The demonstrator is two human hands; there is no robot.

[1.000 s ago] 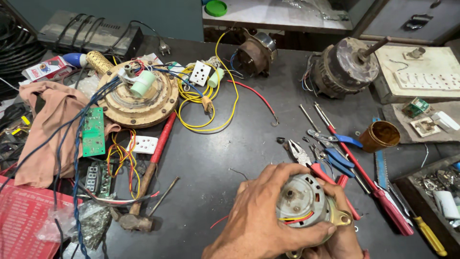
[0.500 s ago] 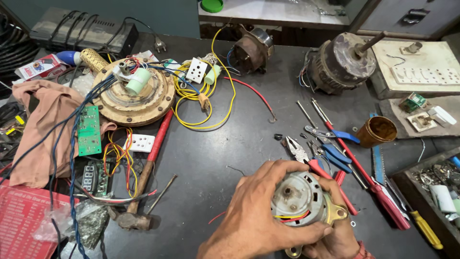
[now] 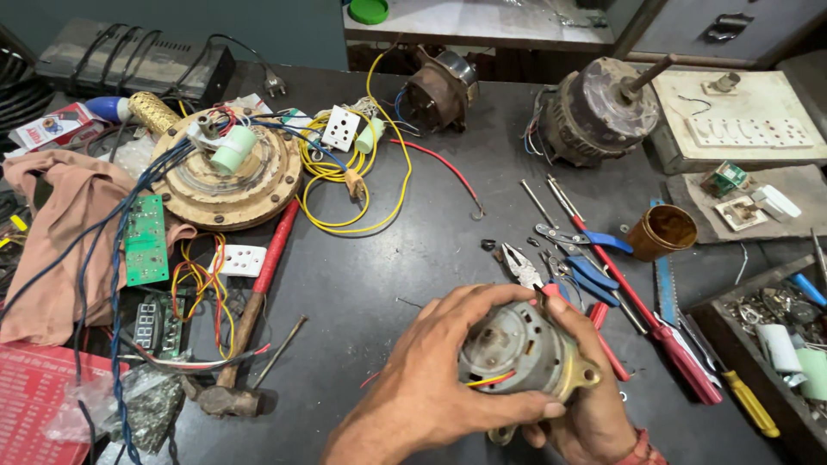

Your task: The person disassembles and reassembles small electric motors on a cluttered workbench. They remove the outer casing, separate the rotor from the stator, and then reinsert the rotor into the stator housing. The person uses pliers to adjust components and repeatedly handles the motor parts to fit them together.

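Observation:
A small round grey electric motor with a brass-coloured mounting lug and red and yellow wires is held over the dark workbench near its front edge. My left hand wraps over its left side and top. My right hand cups it from below and the right, thumb on the casing. Pliers and blue-handled cutters lie just behind the motor.
A round fan stator with wires sits at the left, by a green circuit board and a hammer. Two larger motors stand at the back. Red screwdrivers, a brass cup and a parts tray lie right.
Both hands have turned the small motor slightly, so its flat face now tilts more to the left. The view has shifted a little; the bench items have not moved.

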